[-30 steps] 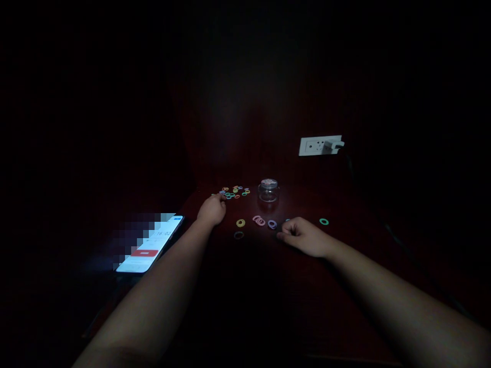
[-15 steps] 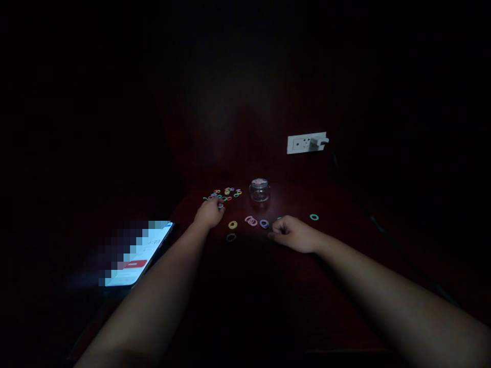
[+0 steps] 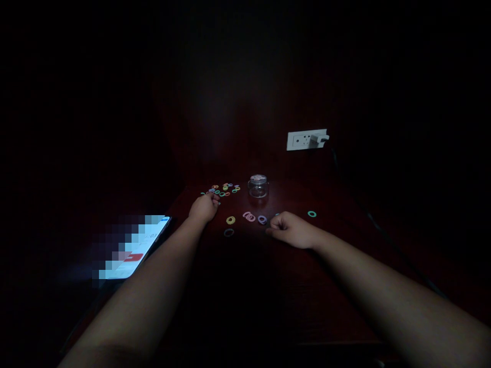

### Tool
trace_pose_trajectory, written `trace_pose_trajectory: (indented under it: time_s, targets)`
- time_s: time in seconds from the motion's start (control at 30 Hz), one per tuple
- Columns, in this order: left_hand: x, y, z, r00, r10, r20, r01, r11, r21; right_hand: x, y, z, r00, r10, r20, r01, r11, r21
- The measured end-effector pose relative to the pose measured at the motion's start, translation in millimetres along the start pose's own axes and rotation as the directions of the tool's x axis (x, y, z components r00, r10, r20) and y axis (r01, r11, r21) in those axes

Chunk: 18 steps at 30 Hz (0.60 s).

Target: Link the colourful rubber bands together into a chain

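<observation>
My left hand (image 3: 204, 208) reaches into a loose spread of small coloured rings, like hair ties (image 3: 222, 194), at the far left of the table. Its fingers are stretched forward, with a bit of a teal ring showing by the fingertips. My right hand (image 3: 293, 230) rests on the table with curled fingers; whatever they may hold is hidden. Just left of it lie purple rings (image 3: 262, 220), then pink rings (image 3: 249, 216) and yellow rings (image 3: 230, 220). A dark, pale-edged ring (image 3: 229, 232) lies nearer me. Beyond my right hand is a green ring (image 3: 312, 214).
A lidded clear jar (image 3: 258, 187) stands at the back of the dark red table (image 3: 245, 291). On the left lies a lit phone (image 3: 140, 250). A wall socket (image 3: 301, 140) holds a white plug, and a cable (image 3: 399, 253) runs along the right.
My left hand has shifted slightly left, and its fingers now reach further in among the rings. My right hand stays almost in place. The whole view has shifted a little.
</observation>
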State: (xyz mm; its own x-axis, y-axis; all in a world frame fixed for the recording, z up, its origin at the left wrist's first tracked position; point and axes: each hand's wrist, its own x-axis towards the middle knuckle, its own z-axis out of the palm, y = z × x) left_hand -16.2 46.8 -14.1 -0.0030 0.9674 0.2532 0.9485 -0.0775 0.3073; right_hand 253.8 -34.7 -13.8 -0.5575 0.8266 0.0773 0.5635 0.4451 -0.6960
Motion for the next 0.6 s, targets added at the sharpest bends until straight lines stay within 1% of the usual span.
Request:
trace_pose_trajectory:
  time_s: [0.17,0.3,0.33,0.4,0.47,0.53,0.6]
  targets:
    - [-3,5,-2.9,1.0,0.025,-0.016,-0.025,1.0,0.0,0,1,-1,1.0,-0.012,0.011,0.012,1.0,-0.006]
    - [-10,20,-9.6,0.989,0.096,-0.112,-0.101,0.994,-0.043,1,2,-1,1.0,-0.012,0.011,0.012,1.0,0.008]
    - [-14,26,-11.6,0.98,0.145,-0.136,-0.155,0.986,-0.065,1,2,0,1.0,-0.015,0.006,0.015,1.0,0.023]
    - [-25,42,-15.3,0.948,0.265,-0.178,-0.289,0.949,-0.125,1,2,1,1.0,-0.013,-0.017,0.015,0.997,0.071]
    - [-39,60,-18.0,0.902,0.386,-0.192,-0.42,0.887,-0.19,1,2,3,0.999,0.014,-0.042,-0.008,0.99,0.142]
    - [-54,77,-19.1,0.864,0.468,-0.185,-0.502,0.823,-0.264,1,1,3,0.996,0.056,-0.063,-0.04,0.973,0.227]
    - [-69,90,-18.4,0.828,0.539,-0.151,-0.556,0.76,-0.336,1,0,4,0.994,0.074,-0.08,-0.046,0.949,0.311]
